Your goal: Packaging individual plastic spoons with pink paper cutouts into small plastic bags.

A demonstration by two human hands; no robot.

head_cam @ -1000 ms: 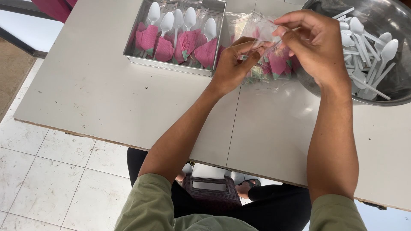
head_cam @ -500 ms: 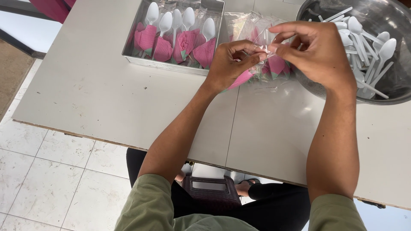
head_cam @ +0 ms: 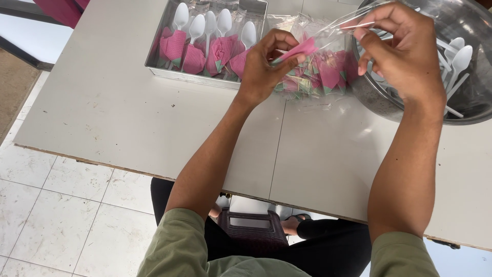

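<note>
My left hand pinches a folded pink napkin by its tip, above the white table. My right hand grips a clear plastic sleeve with a white spoon inside, held at the rim of the metal bowl. Between the hands lies a clear bag of folded pink napkins. A metal tray at the far side holds several wrapped white spoons with pink napkins.
The metal bowl at the far right holds several loose white plastic spoons. The table's near edge runs across the middle of the view. Below it are my dark trousers, a dark plastic stool and a tiled floor.
My hands have drawn apart. The left now holds the pink napkin out from the bag, and the right has lifted the clear sleeve up toward the bowl.
</note>
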